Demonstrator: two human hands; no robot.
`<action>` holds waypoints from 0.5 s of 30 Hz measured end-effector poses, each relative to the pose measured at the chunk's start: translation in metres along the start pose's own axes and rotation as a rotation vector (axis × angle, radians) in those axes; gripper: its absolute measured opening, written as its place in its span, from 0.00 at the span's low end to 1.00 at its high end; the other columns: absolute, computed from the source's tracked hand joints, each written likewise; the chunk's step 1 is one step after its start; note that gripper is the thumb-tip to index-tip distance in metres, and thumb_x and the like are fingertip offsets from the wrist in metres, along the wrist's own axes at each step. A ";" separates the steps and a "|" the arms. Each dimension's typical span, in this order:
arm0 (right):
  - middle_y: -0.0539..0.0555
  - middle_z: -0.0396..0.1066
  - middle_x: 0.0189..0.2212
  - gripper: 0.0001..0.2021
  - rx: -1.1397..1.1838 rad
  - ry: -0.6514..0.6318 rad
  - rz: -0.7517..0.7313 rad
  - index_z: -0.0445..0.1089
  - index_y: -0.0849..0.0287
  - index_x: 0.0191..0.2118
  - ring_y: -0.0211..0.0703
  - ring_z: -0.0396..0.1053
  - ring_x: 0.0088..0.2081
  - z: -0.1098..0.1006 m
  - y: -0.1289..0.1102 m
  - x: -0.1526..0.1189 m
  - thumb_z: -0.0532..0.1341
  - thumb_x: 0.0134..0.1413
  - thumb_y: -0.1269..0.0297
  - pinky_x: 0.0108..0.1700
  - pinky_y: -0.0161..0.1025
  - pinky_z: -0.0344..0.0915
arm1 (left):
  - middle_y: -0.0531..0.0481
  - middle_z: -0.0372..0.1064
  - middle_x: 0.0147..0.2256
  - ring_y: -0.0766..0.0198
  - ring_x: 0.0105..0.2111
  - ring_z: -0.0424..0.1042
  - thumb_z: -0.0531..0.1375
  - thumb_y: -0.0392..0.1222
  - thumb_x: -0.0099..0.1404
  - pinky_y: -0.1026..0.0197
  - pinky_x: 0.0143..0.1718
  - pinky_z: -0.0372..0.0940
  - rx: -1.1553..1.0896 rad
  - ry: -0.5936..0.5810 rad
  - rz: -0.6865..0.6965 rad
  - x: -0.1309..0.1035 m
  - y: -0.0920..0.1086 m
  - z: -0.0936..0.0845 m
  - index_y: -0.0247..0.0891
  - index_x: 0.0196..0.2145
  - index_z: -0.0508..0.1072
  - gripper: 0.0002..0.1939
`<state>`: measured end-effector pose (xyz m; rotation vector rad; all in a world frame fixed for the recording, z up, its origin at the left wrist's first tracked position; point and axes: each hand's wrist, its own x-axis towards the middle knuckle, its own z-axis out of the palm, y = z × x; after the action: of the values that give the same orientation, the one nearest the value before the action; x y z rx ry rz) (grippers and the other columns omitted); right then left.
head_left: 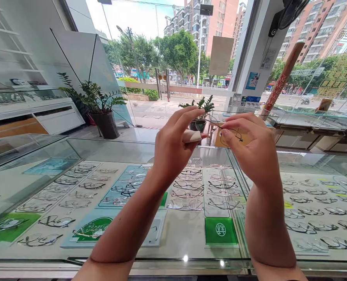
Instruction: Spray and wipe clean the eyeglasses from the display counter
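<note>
Both hands are raised above the glass display case, near the middle of the view. A pair of thin dark-rimmed glasses hangs between them. My right hand pinches the frame with thumb and fingers near its bridge. My left hand is curled at the other side of the glasses, its fingers pointing towards them. A pale beige piece, perhaps a cloth or a finger cover, shows at its thumb side. The left fingertips and the far lens partly overlap the plant behind.
Rows of glasses lie inside the glass display case below my hands. Green card stands sit among them. Beyond are a potted plant, a window onto the street and a red-patterned post.
</note>
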<state>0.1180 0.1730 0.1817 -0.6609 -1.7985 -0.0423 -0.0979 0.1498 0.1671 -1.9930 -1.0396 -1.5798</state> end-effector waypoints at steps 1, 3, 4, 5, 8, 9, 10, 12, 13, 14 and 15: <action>0.53 0.82 0.48 0.05 -0.002 -0.008 0.001 0.81 0.49 0.41 0.56 0.77 0.54 0.000 0.001 0.000 0.66 0.67 0.62 0.62 0.61 0.69 | 0.41 0.75 0.65 0.52 0.55 0.81 0.68 0.54 0.76 0.53 0.51 0.77 0.005 -0.009 0.004 0.000 0.001 -0.001 0.47 0.63 0.76 0.22; 0.53 0.82 0.48 0.05 0.012 -0.022 -0.002 0.81 0.49 0.41 0.56 0.77 0.54 0.000 0.003 0.000 0.66 0.67 0.63 0.62 0.61 0.68 | 0.41 0.75 0.65 0.52 0.57 0.80 0.68 0.53 0.76 0.53 0.51 0.78 0.007 -0.023 0.015 0.000 0.003 -0.002 0.47 0.63 0.76 0.22; 0.53 0.82 0.48 0.05 0.027 -0.030 -0.001 0.81 0.49 0.41 0.56 0.77 0.54 -0.001 0.003 0.000 0.66 0.67 0.63 0.62 0.61 0.68 | 0.42 0.75 0.65 0.51 0.58 0.80 0.68 0.53 0.76 0.53 0.52 0.78 0.003 -0.027 0.024 0.000 0.003 -0.002 0.47 0.63 0.76 0.22; 0.53 0.82 0.48 0.06 0.046 -0.040 -0.001 0.81 0.49 0.41 0.56 0.77 0.54 -0.002 0.003 0.000 0.65 0.67 0.64 0.62 0.61 0.68 | 0.42 0.75 0.65 0.52 0.58 0.80 0.68 0.53 0.76 0.53 0.52 0.78 -0.005 -0.027 0.036 0.001 0.003 -0.002 0.47 0.63 0.76 0.22; 0.54 0.83 0.48 0.05 0.116 -0.070 0.005 0.81 0.51 0.40 0.55 0.78 0.55 -0.004 0.001 0.001 0.65 0.67 0.64 0.62 0.59 0.70 | 0.42 0.77 0.63 0.54 0.55 0.81 0.67 0.53 0.77 0.55 0.51 0.78 -0.051 -0.014 0.067 0.001 0.002 -0.002 0.46 0.62 0.77 0.21; 0.55 0.83 0.48 0.05 0.139 -0.081 0.011 0.81 0.51 0.40 0.54 0.78 0.55 -0.005 0.000 0.002 0.65 0.68 0.64 0.62 0.59 0.70 | 0.41 0.78 0.62 0.55 0.53 0.82 0.67 0.54 0.76 0.56 0.50 0.78 -0.070 -0.010 0.068 0.000 0.001 -0.002 0.45 0.61 0.77 0.21; 0.55 0.83 0.48 0.05 0.162 -0.093 0.020 0.80 0.52 0.39 0.54 0.78 0.55 -0.005 0.000 0.002 0.65 0.68 0.64 0.62 0.58 0.70 | 0.41 0.79 0.61 0.56 0.51 0.82 0.68 0.54 0.76 0.57 0.48 0.78 -0.091 -0.006 0.063 0.000 0.000 -0.002 0.45 0.61 0.77 0.21; 0.56 0.83 0.50 0.05 0.207 -0.118 0.048 0.80 0.52 0.39 0.54 0.79 0.56 -0.006 -0.001 0.002 0.65 0.68 0.64 0.63 0.59 0.70 | 0.42 0.80 0.58 0.59 0.45 0.82 0.70 0.55 0.74 0.59 0.42 0.77 -0.135 -0.007 0.029 -0.001 0.000 -0.002 0.45 0.61 0.77 0.23; 0.56 0.83 0.51 0.05 0.232 -0.133 0.065 0.80 0.52 0.40 0.54 0.78 0.57 -0.007 -0.001 0.002 0.65 0.68 0.63 0.64 0.59 0.70 | 0.43 0.81 0.56 0.60 0.42 0.82 0.71 0.55 0.73 0.60 0.39 0.76 -0.158 -0.013 0.004 -0.001 0.001 -0.003 0.45 0.60 0.78 0.23; 0.56 0.83 0.52 0.05 0.259 -0.146 0.083 0.81 0.52 0.40 0.54 0.78 0.57 -0.007 0.000 0.002 0.66 0.68 0.63 0.65 0.60 0.70 | 0.43 0.82 0.55 0.61 0.39 0.81 0.71 0.56 0.72 0.61 0.36 0.75 -0.181 -0.024 -0.023 -0.001 0.001 -0.004 0.45 0.60 0.78 0.24; 0.56 0.83 0.53 0.05 0.287 -0.161 0.103 0.81 0.52 0.41 0.54 0.78 0.58 -0.008 0.001 0.002 0.66 0.68 0.63 0.65 0.61 0.70 | 0.44 0.82 0.53 0.62 0.37 0.80 0.72 0.56 0.71 0.61 0.34 0.74 -0.206 -0.035 -0.050 -0.001 0.002 -0.004 0.46 0.59 0.79 0.24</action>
<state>0.1248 0.1713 0.1856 -0.5606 -1.8740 0.3411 -0.0991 0.1452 0.1676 -2.1508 -0.9815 -1.7464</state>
